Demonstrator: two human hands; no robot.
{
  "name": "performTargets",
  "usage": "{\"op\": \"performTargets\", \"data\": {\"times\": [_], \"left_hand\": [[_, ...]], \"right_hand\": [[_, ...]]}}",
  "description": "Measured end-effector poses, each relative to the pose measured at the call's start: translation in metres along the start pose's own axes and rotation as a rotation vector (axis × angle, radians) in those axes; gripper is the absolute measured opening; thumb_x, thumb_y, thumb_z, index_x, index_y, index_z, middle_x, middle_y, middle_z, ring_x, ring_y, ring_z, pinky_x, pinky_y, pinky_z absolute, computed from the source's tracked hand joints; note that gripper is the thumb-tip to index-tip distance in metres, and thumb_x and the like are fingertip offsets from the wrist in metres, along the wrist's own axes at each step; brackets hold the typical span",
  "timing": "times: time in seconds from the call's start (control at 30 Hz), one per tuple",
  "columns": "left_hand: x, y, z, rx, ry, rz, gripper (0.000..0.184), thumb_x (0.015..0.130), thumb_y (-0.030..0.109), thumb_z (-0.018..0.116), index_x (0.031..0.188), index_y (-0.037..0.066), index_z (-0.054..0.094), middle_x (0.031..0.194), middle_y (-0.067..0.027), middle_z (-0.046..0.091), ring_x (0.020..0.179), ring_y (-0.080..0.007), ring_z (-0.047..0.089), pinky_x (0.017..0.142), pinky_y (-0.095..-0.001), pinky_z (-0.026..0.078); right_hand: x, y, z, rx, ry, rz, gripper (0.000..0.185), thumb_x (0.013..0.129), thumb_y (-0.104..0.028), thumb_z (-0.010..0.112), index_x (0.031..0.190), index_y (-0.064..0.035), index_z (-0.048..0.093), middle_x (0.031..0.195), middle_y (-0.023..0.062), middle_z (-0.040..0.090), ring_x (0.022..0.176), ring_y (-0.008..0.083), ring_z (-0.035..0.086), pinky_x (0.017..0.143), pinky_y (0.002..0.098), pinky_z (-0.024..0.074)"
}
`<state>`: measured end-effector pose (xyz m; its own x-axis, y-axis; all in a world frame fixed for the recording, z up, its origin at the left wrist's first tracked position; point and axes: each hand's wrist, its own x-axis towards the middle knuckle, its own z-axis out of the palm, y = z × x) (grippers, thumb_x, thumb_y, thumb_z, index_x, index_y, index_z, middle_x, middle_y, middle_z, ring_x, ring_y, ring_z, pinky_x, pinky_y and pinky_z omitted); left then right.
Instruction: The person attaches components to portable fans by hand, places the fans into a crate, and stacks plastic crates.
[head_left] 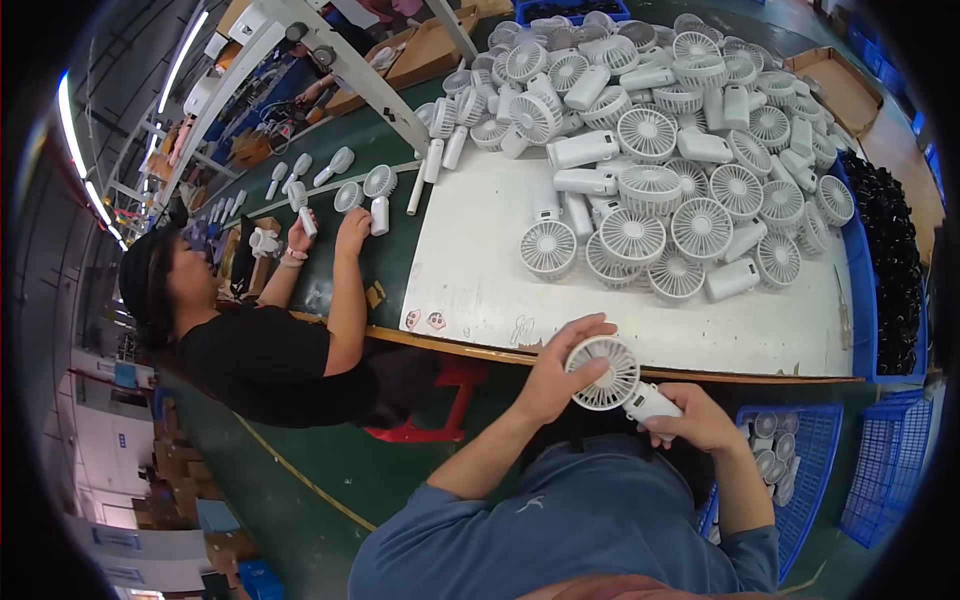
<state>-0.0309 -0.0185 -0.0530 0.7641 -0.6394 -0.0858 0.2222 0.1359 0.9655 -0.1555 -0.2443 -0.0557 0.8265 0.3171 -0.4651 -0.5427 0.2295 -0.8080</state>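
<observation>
Close to my body, in front of the table edge, I hold a white handheld fan point(604, 374). My left hand point(548, 378) grips its round grille, with the thumb across the front. The fan's handle point(655, 403) lies in my right hand point(704, 420), whose fingers wrap its lower end. A small dark window shows on the handle. Beyond my hands, a large heap of similar white fans point(640, 190) covers the back of the white tabletop point(480, 290).
A blue bin of small black parts point(890, 270) stands at the right. Below it, a blue crate point(810, 470) holds more fans. To the left, a co-worker point(260, 350) handles fans at a green bench point(390, 270); a red stool point(455, 400) stands nearby.
</observation>
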Motion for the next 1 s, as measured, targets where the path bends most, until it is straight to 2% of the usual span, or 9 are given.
{"op": "performTargets", "data": {"times": [0.13,0.23,0.4,0.5,0.6,0.67,0.73,0.8,1.0], "left_hand": [[0.003,-0.006,0.01,-0.051,0.06,-0.096,0.045,0.092,0.004,0.061,0.135,-0.003,0.049,0.127,-0.0167,0.062,0.115,-0.0232,0.062,0.098,-0.0352,0.051],[0.003,-0.009,0.01,-0.468,-0.014,-0.297,0.042,0.095,0.013,0.06,0.133,-0.002,0.05,0.125,-0.0185,0.062,0.115,-0.0253,0.062,0.098,-0.0381,0.052],[0.003,-0.021,0.033,-1.026,-0.453,-0.174,0.085,0.096,0.054,0.052,0.155,0.003,0.018,0.151,-0.0222,0.038,0.139,-0.032,0.041,0.116,-0.0472,0.033],[-0.009,-0.027,0.052,-0.568,-0.541,-0.154,0.083,0.09,0.032,0.072,0.154,0.005,0.027,0.155,-0.0152,0.036,0.142,-0.0289,0.038,0.118,-0.0428,0.03],[-0.004,-0.027,0.052,-0.589,-0.468,-0.284,0.069,0.085,0.011,0.075,0.146,0.002,0.042,0.155,-0.0158,0.035,0.143,-0.0273,0.036,0.118,-0.0403,0.029],[-0.007,-0.03,0.041,-0.59,-0.458,-0.281,0.058,0.085,0.007,0.073,0.137,0.001,0.048,0.144,-0.0164,0.044,0.135,-0.0272,0.044,0.112,-0.0414,0.037],[-0.011,-0.033,0.03,-0.608,-0.427,-0.26,0.036,0.084,-0.001,0.071,0.119,-0.002,0.06,0.122,-0.0177,0.061,0.121,-0.0271,0.058,0.1,-0.0436,0.051],[-0.012,-0.019,0.029,-0.575,-0.396,-0.165,0.033,0.083,-0.002,0.07,0.115,-0.004,0.06,0.101,-0.0142,0.063,0.102,-0.0247,0.063,0.082,-0.0419,0.061],[-0.008,-0.013,0.028,-0.577,-0.427,-0.07,0.023,0.082,0.0,0.071,0.103,-0.002,0.06,0.094,-0.0125,0.06,0.096,-0.0248,0.061,0.065,-0.038,0.064]], "right_hand": [[0.002,0.009,0.029,-0.127,0.117,0.058,0.032,0.08,-0.013,0.079,0.105,0.0003,0.064,0.082,0.0063,0.069,0.066,0.0119,0.065,0.059,0.025,0.0514],[-0.007,0.001,0.05,-0.455,0.236,-0.493,0.035,0.074,-0.019,0.084,0.1,-0.0017,0.067,0.081,0.0087,0.07,0.07,0.0161,0.067,0.068,0.03,0.0522],[-0.004,-0.016,0.04,-0.488,0.178,-0.544,0.037,0.077,-0.02,0.081,0.106,-0.0021,0.065,0.087,0.0129,0.069,0.075,0.0233,0.069,0.069,0.0335,0.0531],[-0.008,-0.022,0.037,-0.679,0.289,-0.445,0.042,0.081,-0.021,0.076,0.115,-0.0017,0.061,0.093,0.0199,0.069,0.089,0.0414,0.067,0.077,0.0434,0.0533],[-0.027,-0.054,0.012,-0.828,0.111,-0.409,0.044,0.082,-0.019,0.074,0.119,-0.0009,0.059,0.1,0.0209,0.067,0.095,0.038,0.067,0.082,0.0415,0.0526],[-0.056,-0.074,-0.026,-0.984,0.342,-0.238,0.047,0.083,-0.017,0.073,0.124,-0.0006,0.058,0.109,0.0195,0.066,0.093,0.0332,0.066,0.083,0.0392,0.052],[-0.077,-0.072,-0.085,-0.961,1.042,-0.431,0.038,0.087,-0.009,0.068,0.123,0.0003,0.061,0.109,0.0127,0.067,0.081,0.0211,0.059,0.082,0.0341,0.0502],[-0.11,-0.069,-0.195,-1.169,1.317,-0.577,0.031,0.097,-0.008,0.057,0.126,0.0013,0.06,0.119,0.0145,0.066,0.101,0.0239,0.064,0.09,0.0344,0.0492],[-0.182,-0.038,-0.418,-1.365,1.478,-0.179,0.028,0.096,-0.01,0.056,0.121,0.0031,0.061,0.115,0.0177,0.066,0.103,0.027,0.066,0.092,0.035,0.0495]]}}
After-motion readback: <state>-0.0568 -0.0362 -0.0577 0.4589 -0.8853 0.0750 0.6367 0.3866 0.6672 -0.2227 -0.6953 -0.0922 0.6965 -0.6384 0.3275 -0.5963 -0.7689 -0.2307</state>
